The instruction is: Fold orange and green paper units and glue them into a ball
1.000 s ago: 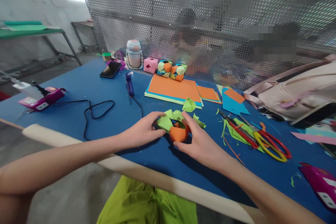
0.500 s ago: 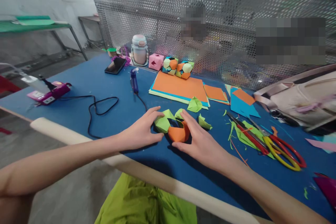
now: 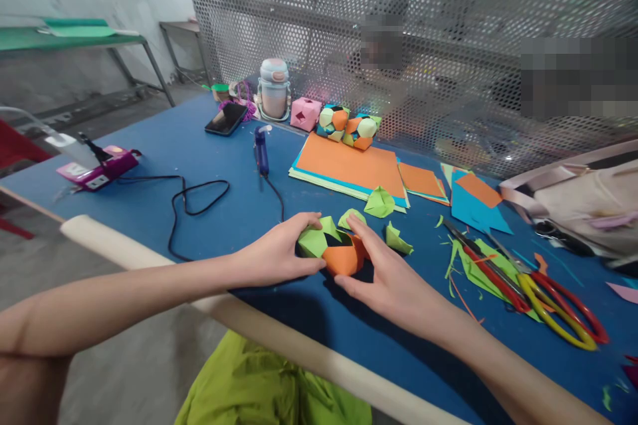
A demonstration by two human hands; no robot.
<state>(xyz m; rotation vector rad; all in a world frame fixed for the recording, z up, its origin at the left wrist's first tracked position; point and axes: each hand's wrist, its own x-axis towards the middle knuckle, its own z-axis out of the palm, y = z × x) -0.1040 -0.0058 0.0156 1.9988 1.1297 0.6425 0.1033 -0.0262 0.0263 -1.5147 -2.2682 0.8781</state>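
Note:
A folded paper piece of green and orange sits on the blue table between my hands. My left hand touches its green left side, thumb and fingers curved around it. My right hand is at its orange right side, with thumb and fingers apart around that edge. Beyond it lie a small green folded piece, partly behind my right fingers, another green piece, and a third to the right.
Behind are stacked orange sheets, paper balls, a pink cube, a bottle and a phone. A glue gun and cable lie left. Scissors lie right. A pale roll edges the table.
The view has shifted, so most things on the table appear further right. My left hand has closed in on the paper piece's green side.

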